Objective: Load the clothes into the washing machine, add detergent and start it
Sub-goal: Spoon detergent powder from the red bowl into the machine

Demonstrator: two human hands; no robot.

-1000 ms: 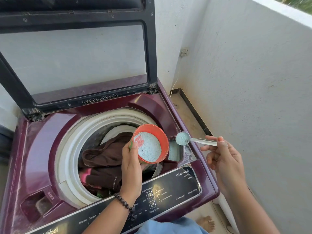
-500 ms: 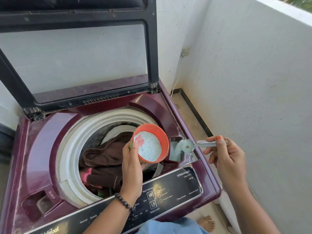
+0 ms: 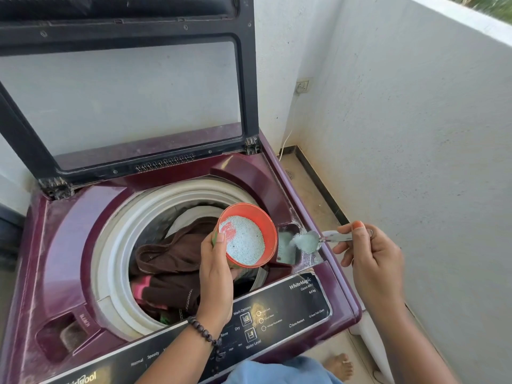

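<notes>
Maroon top-load washing machine (image 3: 72, 239), lid (image 3: 122, 87) up at 12 o'clock. Brown and pink clothes (image 3: 171, 267) in drum. Orange detergent tub (image 3: 248, 239) tilted over drum; detergent compartment (image 3: 288, 245) at its 3 o'clock holds powder.

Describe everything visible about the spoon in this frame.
The spoon is shiny metal with a small round bowl and a flat handle. The right hand pinches the handle near its end. It is tipped over the detergent tray beside the drum, and pale blue-green powder is spilling from the bowl.

Pale plaster walls (image 3: 415, 134) fill the right of the frame in daylight; a wall socket (image 3: 302, 86) upper centre-right; tan floor (image 3: 313, 195) below it.
</notes>
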